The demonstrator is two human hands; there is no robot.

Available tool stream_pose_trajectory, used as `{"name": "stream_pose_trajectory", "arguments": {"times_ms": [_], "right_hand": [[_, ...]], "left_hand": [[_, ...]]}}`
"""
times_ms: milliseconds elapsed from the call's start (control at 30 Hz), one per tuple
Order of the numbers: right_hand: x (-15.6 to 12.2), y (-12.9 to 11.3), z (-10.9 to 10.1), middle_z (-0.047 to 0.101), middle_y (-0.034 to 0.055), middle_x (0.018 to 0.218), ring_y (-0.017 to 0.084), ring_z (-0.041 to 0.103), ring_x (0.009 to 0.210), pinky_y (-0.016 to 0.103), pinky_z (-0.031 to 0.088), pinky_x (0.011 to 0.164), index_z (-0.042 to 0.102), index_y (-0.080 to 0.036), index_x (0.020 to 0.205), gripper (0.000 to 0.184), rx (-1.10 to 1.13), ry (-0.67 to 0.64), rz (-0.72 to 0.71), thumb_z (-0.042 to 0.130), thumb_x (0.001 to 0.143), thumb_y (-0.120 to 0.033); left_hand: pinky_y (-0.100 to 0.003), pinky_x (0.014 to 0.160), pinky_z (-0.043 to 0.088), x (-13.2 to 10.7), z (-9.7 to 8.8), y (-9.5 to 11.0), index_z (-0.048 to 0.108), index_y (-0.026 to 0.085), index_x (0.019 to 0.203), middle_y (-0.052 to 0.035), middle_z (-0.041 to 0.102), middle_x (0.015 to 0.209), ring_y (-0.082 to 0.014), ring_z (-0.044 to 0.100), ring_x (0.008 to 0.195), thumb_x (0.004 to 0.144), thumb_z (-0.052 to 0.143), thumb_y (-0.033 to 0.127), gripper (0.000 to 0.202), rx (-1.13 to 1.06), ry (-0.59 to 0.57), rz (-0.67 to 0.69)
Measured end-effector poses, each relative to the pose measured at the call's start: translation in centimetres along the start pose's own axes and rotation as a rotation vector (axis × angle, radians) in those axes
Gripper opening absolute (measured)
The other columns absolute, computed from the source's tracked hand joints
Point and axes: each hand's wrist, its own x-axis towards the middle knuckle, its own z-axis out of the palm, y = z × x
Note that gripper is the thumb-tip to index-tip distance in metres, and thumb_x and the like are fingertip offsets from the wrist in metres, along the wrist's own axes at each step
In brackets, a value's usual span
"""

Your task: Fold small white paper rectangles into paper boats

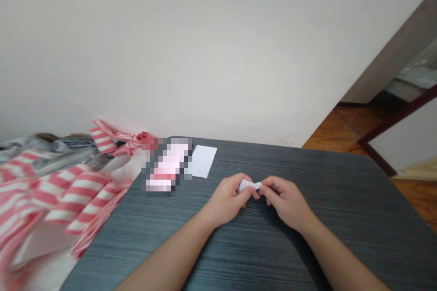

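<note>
I'm pinching a folded strip of white paper (249, 185) between my left hand (225, 200) and my right hand (285, 202), so both grips are clamped on it from opposite ends, with my fingers curled in and nearly meeting in the middle. The strip is sitting up over the middle of a dark gray wood-grain tabletop (259, 254), a bit closer to the far edge than the near one. Toward the far edge, a flat white sheet of paper (204, 161) is lying just beside a pink-and-white item (167, 166), but that's too blurred for me to tell what it is. A big pile of pink-and-white striped cloth (68, 195) is spilling along the left side of the tabletop and hanging over its corner. Past the far edge I'm seeing a plain white wall (205, 54), and a wood floor (344, 127) is showing off to the right.
</note>
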Motion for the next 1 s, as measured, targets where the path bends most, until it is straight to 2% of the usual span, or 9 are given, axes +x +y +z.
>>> {"name": "stream_pose_trajectory", "arguments": {"times_ms": [200,433,533,633,733,900,1000], "right_hand": [[0.0,-0.7,-0.2,0.059,-0.0025,0.057,0.012,0.054,0.054,0.022,0.039,0.054,0.065,-0.018,0.072,0.021,-0.002,-0.052,-0.018,0.055,0.089,-0.024],[0.0,0.2,0.1,0.059,-0.0023,0.057,0.012,0.055,0.051,0.023,0.043,0.053,0.064,-0.018,0.080,0.024,0.114,-0.002,0.067,0.048,0.094,-0.028],[-0.1,0.5,0.2,0.062,-0.0013,0.064,0.012,0.056,0.052,0.023,0.043,0.052,0.065,-0.018,0.086,0.018,0.157,-0.010,0.090,0.052,0.091,-0.029],[-0.1,0.1,0.3,0.059,-0.0021,0.061,0.012,0.053,0.053,0.022,0.041,0.052,0.065,-0.018,0.080,0.014,0.115,-0.049,0.060,0.057,0.087,-0.027],[0.0,-0.3,0.1,0.057,-0.0028,0.057,0.012,0.051,0.054,0.022,0.038,0.053,0.063,-0.018,0.072,0.019,0.037,-0.044,0.022,0.056,0.088,-0.025],[-0.1,-0.4,-0.1,0.057,-0.0026,0.058,0.012,0.052,0.054,0.022,0.040,0.053,0.062,-0.018,0.073,0.020,0.054,-0.005,0.043,0.055,0.089,-0.027],[-0.1,-0.2,0.0,0.057,-0.0027,0.058,0.012,0.051,0.054,0.023,0.039,0.053,0.061,-0.018,0.072,0.019,0.068,-0.005,0.044,0.055,0.089,-0.025]], "left_hand": [[-0.020,0.053,0.038,0.0,0.0,0.5,0.066,0.015,0.087,-0.0037,0.070,0.078,-0.0099,0.053,0.055,0.089,0.054,0.038,0.026,0.001,-0.006,-0.007],[-0.019,0.051,0.038,-0.1,0.1,0.4,0.065,0.015,0.084,-0.0033,0.072,0.075,-0.0089,0.050,0.051,0.090,0.053,0.039,0.028,0.017,0.014,-0.025],[-0.019,0.051,0.037,-0.1,0.1,0.3,0.065,0.015,0.084,-0.0038,0.072,0.076,-0.0092,0.051,0.053,0.091,0.052,0.038,0.027,0.026,0.019,-0.013],[-0.019,0.051,0.036,0.0,0.1,0.5,0.066,0.015,0.081,-0.0030,0.070,0.072,-0.0091,0.051,0.053,0.091,0.052,0.037,0.028,0.033,0.008,-0.003],[-0.019,0.050,0.036,0.0,0.0,0.7,0.067,0.015,0.080,-0.0014,0.067,0.067,-0.0086,0.049,0.051,0.090,0.054,0.038,0.028,0.026,0.004,-0.006],[-0.019,0.051,0.038,0.0,0.1,0.8,0.066,0.015,0.086,-0.0025,0.070,0.075,-0.0085,0.049,0.052,0.090,0.053,0.035,0.025,-0.047,0.002,-0.011],[-0.019,0.050,0.036,-0.1,0.1,1.0,0.066,0.014,0.081,-0.0007,0.066,0.067,-0.0083,0.048,0.050,0.090,0.052,0.032,0.025,-0.027,-0.004,-0.015]]}}
